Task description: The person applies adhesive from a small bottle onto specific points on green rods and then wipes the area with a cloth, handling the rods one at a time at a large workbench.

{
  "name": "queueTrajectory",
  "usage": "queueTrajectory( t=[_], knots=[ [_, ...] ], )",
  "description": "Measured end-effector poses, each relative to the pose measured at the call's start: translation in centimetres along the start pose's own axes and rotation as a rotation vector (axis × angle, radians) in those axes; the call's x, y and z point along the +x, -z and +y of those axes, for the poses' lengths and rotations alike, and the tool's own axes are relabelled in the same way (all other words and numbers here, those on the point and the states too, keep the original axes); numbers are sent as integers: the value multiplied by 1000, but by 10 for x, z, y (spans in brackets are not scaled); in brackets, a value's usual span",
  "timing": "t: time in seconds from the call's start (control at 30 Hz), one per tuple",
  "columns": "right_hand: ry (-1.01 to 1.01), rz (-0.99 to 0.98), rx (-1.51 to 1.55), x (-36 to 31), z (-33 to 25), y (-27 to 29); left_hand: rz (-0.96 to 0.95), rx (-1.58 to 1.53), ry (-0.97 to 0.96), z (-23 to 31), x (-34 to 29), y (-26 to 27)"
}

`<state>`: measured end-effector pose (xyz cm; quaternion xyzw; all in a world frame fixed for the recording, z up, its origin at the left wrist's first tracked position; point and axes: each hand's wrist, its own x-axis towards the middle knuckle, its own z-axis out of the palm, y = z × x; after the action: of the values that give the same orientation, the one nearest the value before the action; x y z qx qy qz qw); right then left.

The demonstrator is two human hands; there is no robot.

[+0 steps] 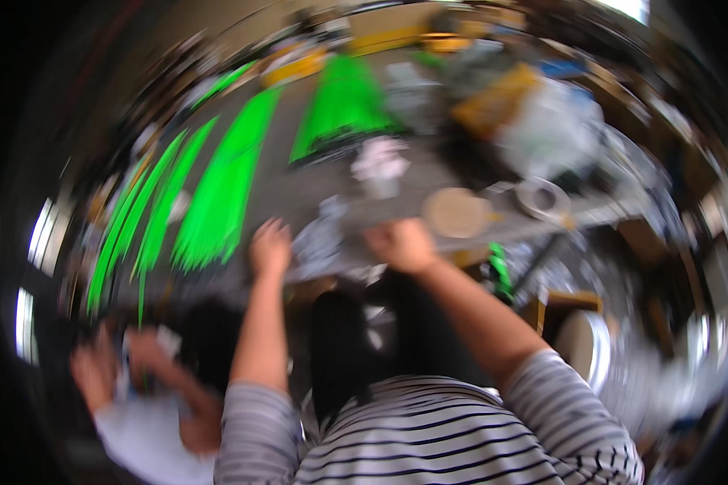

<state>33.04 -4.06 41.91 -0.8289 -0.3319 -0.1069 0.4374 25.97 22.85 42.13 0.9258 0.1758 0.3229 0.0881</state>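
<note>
Both my arms reach forward to the near edge of a grey table (283, 190), and motion blurs the picture. My left hand (271, 246) rests at that edge, its fingers loosely stretched and holding nothing I can see. To its right lies a crumpled clear plastic bag (322, 236). My right hand (403, 245) is on the other side of the bag, fingers curled in; whatever they might hold is hidden. Just right of this hand is a round tan disc (456, 212). Long bundles of bright green strips (230, 178) lie beyond my left hand.
A fan of green strips (344, 101) lies farther back. A pale cup with pinkish crumpled stuff (380, 166) stands mid-table. At right are a tape roll (543, 200), white plastic bags (550, 129) and a carton (570, 303). Another person's hands (95, 364) work at lower left.
</note>
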Motion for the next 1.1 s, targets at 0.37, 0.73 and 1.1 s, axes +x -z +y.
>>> queueTrajectory(
  t=[0.37, 0.73, 1.1],
  knots=[
    [154, 63, 348, -7, 5, 6, -10, -22, 135, -10, -13, -12],
    [90, -138, 340, 7, 3, 9, -157, 417, 262, -54, 52, 23],
    [-42, -87, 165, 11, -2, -1, -223, 158, 289, -112, 71, 20]
  ],
)
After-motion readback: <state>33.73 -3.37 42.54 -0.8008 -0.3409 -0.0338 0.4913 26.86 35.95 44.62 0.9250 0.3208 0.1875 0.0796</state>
